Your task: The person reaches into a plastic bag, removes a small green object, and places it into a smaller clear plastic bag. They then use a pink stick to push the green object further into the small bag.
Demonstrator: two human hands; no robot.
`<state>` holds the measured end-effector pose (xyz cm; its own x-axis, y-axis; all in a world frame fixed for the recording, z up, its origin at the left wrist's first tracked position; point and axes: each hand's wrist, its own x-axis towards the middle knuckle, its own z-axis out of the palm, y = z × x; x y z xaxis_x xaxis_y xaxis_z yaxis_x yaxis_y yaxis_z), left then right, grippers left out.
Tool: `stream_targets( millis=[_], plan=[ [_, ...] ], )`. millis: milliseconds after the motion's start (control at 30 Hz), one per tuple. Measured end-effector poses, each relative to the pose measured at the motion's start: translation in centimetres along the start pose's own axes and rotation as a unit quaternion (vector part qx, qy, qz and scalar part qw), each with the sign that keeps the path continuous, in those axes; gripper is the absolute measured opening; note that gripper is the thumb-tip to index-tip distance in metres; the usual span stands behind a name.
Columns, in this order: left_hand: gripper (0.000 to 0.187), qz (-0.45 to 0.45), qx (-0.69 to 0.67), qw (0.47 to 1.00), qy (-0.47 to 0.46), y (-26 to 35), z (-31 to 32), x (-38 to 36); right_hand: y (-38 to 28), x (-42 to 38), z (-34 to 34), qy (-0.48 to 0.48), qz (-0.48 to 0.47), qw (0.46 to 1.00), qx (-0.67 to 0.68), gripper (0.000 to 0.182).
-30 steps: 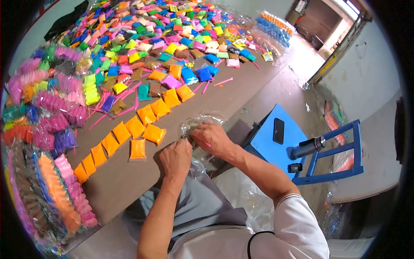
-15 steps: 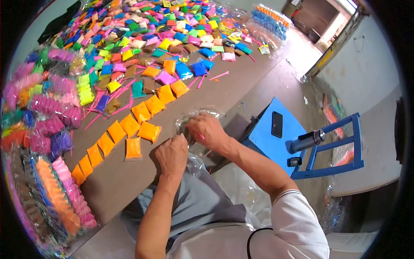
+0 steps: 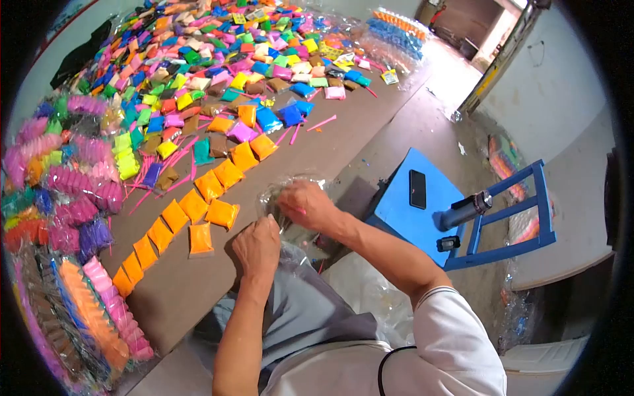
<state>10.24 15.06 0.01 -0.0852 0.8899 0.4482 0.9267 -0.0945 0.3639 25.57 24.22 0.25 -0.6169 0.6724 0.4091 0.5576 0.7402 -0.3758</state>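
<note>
At the table's near edge, my right hand [image 3: 307, 203] is closed on a clear plastic bag [image 3: 269, 193], whose crinkled film spreads around it. A bit of pink shows by its fingers; I cannot make out what it is. Just to the left, my left hand [image 3: 257, 244] is closed, thumb up, on the bag's edge, its fingertips partly hidden. Left of my hands, a slanting row of orange packets [image 3: 193, 205] lies on the brown table [image 3: 198, 290]. Two orange packets sit nearer to me, one of them a flat packet [image 3: 200, 239] closest to my left hand.
A big heap of coloured packets [image 3: 218, 59] covers the table's far side, with pink sticks [image 3: 321, 123] among them. Bundled packets in clear film [image 3: 92, 317] stand at left. At right, a blue chair [image 3: 422, 178] carries a phone [image 3: 417, 189] and a flask [image 3: 467, 208].
The view has shifted slightly, so the table and chair sit a little differently in it. Both hands stay close together at the clear bag, with little movement.
</note>
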Motion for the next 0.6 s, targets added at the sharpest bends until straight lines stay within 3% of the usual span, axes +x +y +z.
stream_targets(
  millis=[67,167,200,433,533,567,600],
  plan=[
    [0.029,-0.003,-0.002,1.000,0.004,-0.1,0.3,0.1,-1.9,-0.8,-0.6,-0.030,-0.074,0.996,0.051,0.014],
    [0.029,-0.016,0.001,1.000,-0.015,0.1,0.1,-0.1,-1.7,-0.7,-0.6,-0.039,0.008,0.999,0.017,0.014],
    [0.029,-0.023,0.002,0.999,-0.026,0.3,-0.2,0.1,-0.7,-0.2,-0.5,-0.006,-0.033,0.999,-0.001,0.016],
    [0.027,-0.019,0.002,1.000,-0.013,-0.1,0.3,-0.5,-2.1,-2.1,0.2,0.011,-0.031,0.999,0.014,0.013],
    [0.026,-0.008,0.001,1.000,-0.025,-0.1,-0.1,0.1,-0.9,-2.8,-1.4,0.206,0.091,0.973,0.054,0.008],
    [0.026,-0.017,-0.005,0.999,-0.029,0.0,-0.3,-0.1,-1.4,-3.9,-2.0,0.206,0.095,0.972,0.053,0.008],
    [0.026,-0.025,-0.013,0.999,-0.031,0.2,-0.3,0.0,-2.0,-5.0,-2.8,0.199,0.202,0.950,0.133,0.012]
  ],
)
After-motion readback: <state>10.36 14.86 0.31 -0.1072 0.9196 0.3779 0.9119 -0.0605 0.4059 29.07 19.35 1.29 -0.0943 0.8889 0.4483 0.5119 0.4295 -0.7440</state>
